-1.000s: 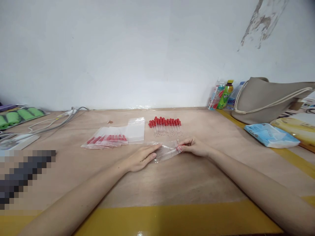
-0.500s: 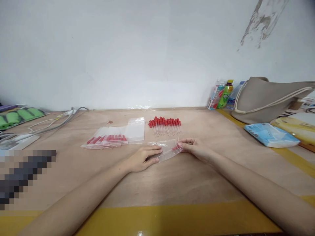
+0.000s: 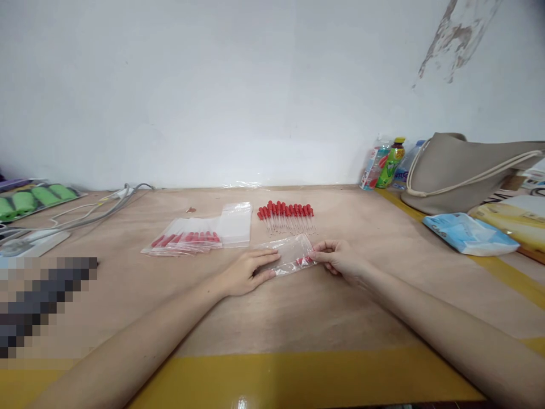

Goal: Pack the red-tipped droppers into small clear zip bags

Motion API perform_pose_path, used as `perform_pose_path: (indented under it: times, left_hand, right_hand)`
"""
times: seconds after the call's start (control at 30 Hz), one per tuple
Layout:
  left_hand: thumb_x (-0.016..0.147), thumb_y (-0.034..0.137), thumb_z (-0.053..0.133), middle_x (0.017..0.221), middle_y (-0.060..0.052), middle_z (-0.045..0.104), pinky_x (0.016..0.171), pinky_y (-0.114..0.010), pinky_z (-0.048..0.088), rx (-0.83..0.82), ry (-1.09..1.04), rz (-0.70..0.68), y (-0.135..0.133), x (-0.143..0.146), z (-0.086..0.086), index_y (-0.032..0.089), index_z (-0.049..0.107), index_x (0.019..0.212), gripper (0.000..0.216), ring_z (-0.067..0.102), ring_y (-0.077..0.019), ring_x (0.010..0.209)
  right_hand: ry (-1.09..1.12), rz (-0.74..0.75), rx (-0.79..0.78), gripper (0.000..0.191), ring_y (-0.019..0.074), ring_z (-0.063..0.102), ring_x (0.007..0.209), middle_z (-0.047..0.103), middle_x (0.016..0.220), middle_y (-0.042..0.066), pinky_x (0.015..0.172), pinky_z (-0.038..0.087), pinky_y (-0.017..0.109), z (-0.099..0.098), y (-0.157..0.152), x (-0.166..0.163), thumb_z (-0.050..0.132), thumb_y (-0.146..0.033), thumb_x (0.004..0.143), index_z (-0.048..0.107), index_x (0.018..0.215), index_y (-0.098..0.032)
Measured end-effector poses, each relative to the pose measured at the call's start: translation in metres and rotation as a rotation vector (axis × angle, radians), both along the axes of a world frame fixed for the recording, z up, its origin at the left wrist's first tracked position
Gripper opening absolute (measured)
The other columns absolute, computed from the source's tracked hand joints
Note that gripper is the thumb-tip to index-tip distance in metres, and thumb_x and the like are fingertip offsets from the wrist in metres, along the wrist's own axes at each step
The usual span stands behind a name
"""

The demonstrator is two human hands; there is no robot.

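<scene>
A clear plastic bag [image 3: 293, 254] lies on the table between my hands, with red pieces [image 3: 304, 261] showing inside its right end. My left hand [image 3: 251, 271] holds the bag's left end, fingers on top and thumb at the near edge. At the right end, my right hand [image 3: 340, 258] pinches the edge with thumb and fingertips. Just beyond the bag is a row of red-headed pieces [image 3: 286, 211] with thin pale stems. Left of it lie overlapping filled bags [image 3: 183, 241] with red pieces inside, beside a stack of flat bags [image 3: 237, 224].
Grey and white cables [image 3: 114, 204] and green rolls [image 3: 34, 201] are at the left. Bottles [image 3: 390, 165] stand at the back right by a grey-beige bag [image 3: 460, 170]. In front are a blue-white packet [image 3: 470, 234] and a yellow packet [image 3: 511, 218]. Yellow tape [image 3: 298, 378] edges the table.
The bag's right end now lies flatter and wider, with its red contents clearer. My right hand has shifted slightly at that edge; my left hand has stayed nearly in place.
</scene>
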State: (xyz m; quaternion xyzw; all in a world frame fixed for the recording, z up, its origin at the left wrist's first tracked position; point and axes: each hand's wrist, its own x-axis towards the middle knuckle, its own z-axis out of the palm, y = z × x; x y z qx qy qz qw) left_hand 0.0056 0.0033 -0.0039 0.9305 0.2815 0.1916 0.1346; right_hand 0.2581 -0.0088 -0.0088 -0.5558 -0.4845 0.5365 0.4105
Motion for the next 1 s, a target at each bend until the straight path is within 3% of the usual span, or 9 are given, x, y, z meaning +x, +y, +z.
perform_pose_path:
  times: [0.13,0.27,0.37,0.5,0.63,0.77,1.0]
  left_hand:
    - [0.089,0.033,0.044,0.130,-0.006,0.047,0.102,-0.037,0.035,-0.023,0.005,-0.008,0.000,-0.001,0.000,0.021,0.048,0.125,0.038,0.044,-0.0193,0.119]
    - [0.090,0.033,0.042,0.132,-0.006,0.045,0.103,-0.037,0.033,-0.043,0.017,-0.019,0.002,-0.002,-0.001,0.022,0.050,0.123,0.036,0.043,-0.0198,0.121]
    - [0.090,0.034,0.041,0.133,-0.005,0.044,0.103,-0.037,0.032,-0.059,0.022,-0.017,0.002,-0.003,0.000,0.023,0.051,0.123,0.036,0.041,-0.0202,0.122]
    - [0.092,0.034,0.038,0.136,-0.004,0.040,0.105,-0.037,0.029,-0.071,0.058,-0.008,0.001,-0.003,0.001,0.024,0.048,0.125,0.036,0.038,-0.0194,0.124]
    - [0.093,0.034,0.036,0.137,-0.004,0.038,0.106,-0.037,0.028,-0.070,0.094,0.000,0.002,-0.004,0.000,0.025,0.045,0.127,0.037,0.035,-0.0188,0.126]
    - [0.094,0.034,0.033,0.139,-0.003,0.034,0.107,-0.039,0.025,-0.057,0.130,-0.005,0.002,-0.006,-0.001,0.027,0.040,0.130,0.038,0.032,-0.0190,0.128]
    - [0.093,0.036,0.033,0.140,-0.003,0.034,0.107,-0.039,0.025,-0.032,0.148,-0.007,0.002,-0.006,0.000,0.027,0.039,0.131,0.039,0.032,-0.0196,0.128]
  right_hand:
    - [0.118,0.065,-0.052,0.030,0.0012,0.023,0.028,0.040,0.036,-0.010,0.030,0.012,0.017,0.002,-0.001,0.001,0.072,-0.035,0.054,0.051,0.068,-0.017]
    - [0.059,0.140,-0.074,0.028,0.0028,0.021,0.025,0.036,0.033,-0.012,0.029,0.010,0.018,0.002,-0.004,0.000,0.067,-0.036,0.060,0.049,0.073,-0.019]
    - [-0.117,0.050,0.107,0.031,0.0035,0.032,0.031,0.051,0.048,-0.007,0.032,0.022,0.018,-0.004,0.007,0.005,0.068,-0.033,0.059,0.051,0.081,-0.019]
    - [-0.490,-0.142,0.402,0.017,0.0097,0.053,0.058,0.062,0.070,0.002,0.054,0.041,0.021,-0.008,0.046,0.021,0.063,-0.029,0.062,0.059,0.074,-0.017]
    - [-0.653,-0.244,0.307,0.016,0.0134,0.057,0.067,0.064,0.073,0.003,0.060,0.041,0.023,-0.006,0.095,0.031,0.062,-0.029,0.063,0.063,0.074,-0.017]
    - [-0.649,-0.295,0.213,0.024,0.0154,0.055,0.058,0.061,0.063,0.005,0.050,0.038,0.024,-0.005,0.129,0.028,0.067,-0.036,0.058,0.063,0.071,-0.016]
    - [-0.540,-0.278,0.111,0.023,0.0123,0.044,0.039,0.047,0.040,0.001,0.038,0.030,0.025,0.000,0.146,0.019,0.073,-0.029,0.053,0.062,0.065,-0.013]
